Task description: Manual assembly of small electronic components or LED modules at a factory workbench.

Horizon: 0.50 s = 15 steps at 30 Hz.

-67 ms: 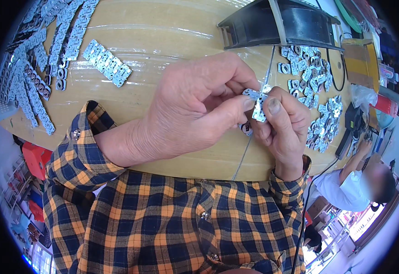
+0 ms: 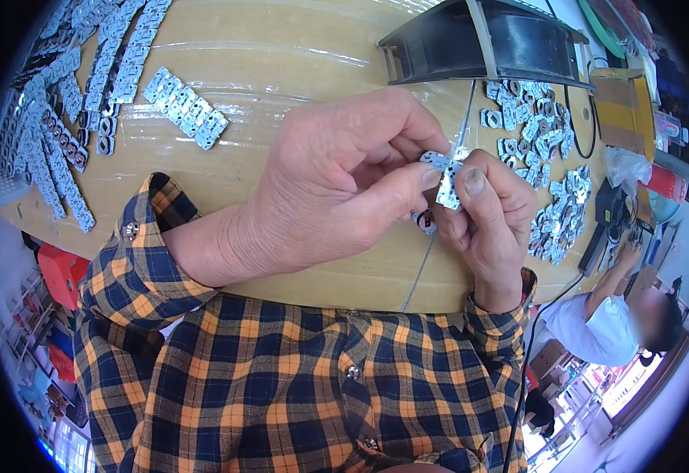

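Both my hands meet over the wooden table (image 2: pixel 281 55). My left hand (image 2: pixel 336 181) and my right hand (image 2: pixel 490 217) pinch the same small silver metal plate piece (image 2: pixel 445 180) between thumbs and fingertips. A thin wire (image 2: pixel 464 118) runs from the black device down past the piece and under my right hand. Another small metal part (image 2: pixel 423 222) shows just under my left thumb. My sleeves are orange and navy plaid.
A black device (image 2: pixel 486 39) stands at the table's far edge. Loose silver plates (image 2: pixel 549 181) lie heaped at the right; joined strips (image 2: pixel 186 106) and long rows (image 2: pixel 52 150) lie at the left. A seated person in white (image 2: pixel 612 315) is at the lower right, beside a black cable (image 2: pixel 530 347).
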Available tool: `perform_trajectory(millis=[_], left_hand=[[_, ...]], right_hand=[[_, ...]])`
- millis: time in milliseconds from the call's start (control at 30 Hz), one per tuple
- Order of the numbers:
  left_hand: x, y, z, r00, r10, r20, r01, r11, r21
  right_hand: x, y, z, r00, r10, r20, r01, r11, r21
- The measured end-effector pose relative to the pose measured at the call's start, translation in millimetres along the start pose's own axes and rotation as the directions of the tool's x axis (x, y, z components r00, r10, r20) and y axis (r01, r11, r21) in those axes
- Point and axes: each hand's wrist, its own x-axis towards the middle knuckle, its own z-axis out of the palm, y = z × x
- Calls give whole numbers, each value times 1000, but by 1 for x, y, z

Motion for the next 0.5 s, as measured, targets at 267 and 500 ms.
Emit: perform_trajectory(millis=[267,500], left_hand=[[0,0,-3,999,36,25,-37,996,83],[0,1,0,998,59,-13,-57,994,92]], right_hand=[[1,-2,0,1000,26,-16,-26,1000,-17],[2,-1,-4,999,16,37,-15,1000,-4]])
